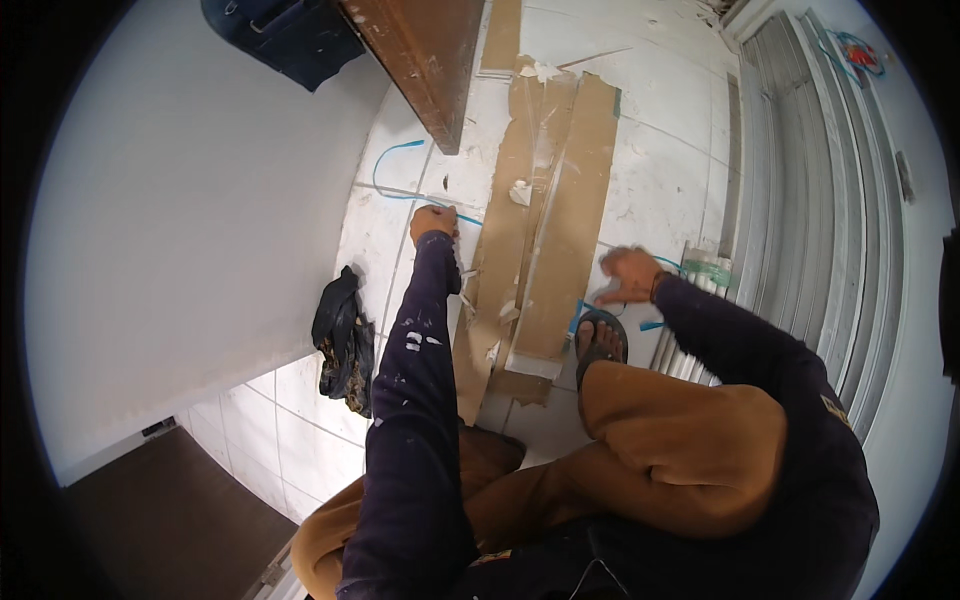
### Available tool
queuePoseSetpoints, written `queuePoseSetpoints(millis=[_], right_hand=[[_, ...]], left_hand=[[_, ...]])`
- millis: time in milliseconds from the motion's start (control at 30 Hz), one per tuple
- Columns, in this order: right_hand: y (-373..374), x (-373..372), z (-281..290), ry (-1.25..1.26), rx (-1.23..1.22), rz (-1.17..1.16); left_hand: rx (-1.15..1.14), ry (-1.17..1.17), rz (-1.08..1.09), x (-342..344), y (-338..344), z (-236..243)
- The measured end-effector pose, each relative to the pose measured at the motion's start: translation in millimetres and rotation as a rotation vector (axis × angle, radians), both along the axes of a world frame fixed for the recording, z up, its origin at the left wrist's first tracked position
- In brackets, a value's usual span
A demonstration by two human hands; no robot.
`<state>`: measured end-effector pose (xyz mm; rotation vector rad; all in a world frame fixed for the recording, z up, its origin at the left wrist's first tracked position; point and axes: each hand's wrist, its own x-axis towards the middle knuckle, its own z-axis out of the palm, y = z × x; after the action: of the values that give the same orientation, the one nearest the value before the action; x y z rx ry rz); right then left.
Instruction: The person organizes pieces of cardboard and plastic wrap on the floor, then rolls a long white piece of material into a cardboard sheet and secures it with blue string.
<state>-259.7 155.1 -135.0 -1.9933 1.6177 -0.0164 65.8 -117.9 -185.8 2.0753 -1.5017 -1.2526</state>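
Note:
My left hand (433, 221) is closed over a thin blue strap (398, 195) on the tiled floor. The strap curls away toward the wall on one side, and a short length points at the boards on the other. Long brown strips of board (572, 215), torn at the edges and dotted with white flakes, lie between my hands. To their right hovers my right hand (630, 275), slightly blurred, its thumb and fingers apart with nothing visible in them. Close by it are a blue strap end (651, 325) and my sandalled foot (601, 338).
A crumpled black bag (343, 335) lies by the white wall on the left. The brown door edge (425, 70) juts in at the top, near a dark bag (285, 40). Along the right stand grey metal panels (800, 150), with pale ribbed lengths (690, 310) beside them.

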Motion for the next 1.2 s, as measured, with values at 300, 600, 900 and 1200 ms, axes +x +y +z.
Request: queuePoseSetpoints(millis=[300,600,900,1200], right_hand=[[39.4,31.3,-19.3,-0.233,0.234,-0.101],[-15.3,-40.0,4.0,-0.027,-0.054,-0.521],[10.6,-51.9,-9.6,-0.329,0.096,-0.321],[7.1,-93.0,0.8,-0.056,0.283,-0.352]], left_hand=[[0.165,0.723,0.247,-29.9,-20.9,-26.5],[0.130,1.054,0.280,-38.0,-36.4,-9.8],[0.062,0.958,0.419,-36.5,-10.6,-14.5],[0.046,1.224,0.360,57.9,-72.6,-81.5]])
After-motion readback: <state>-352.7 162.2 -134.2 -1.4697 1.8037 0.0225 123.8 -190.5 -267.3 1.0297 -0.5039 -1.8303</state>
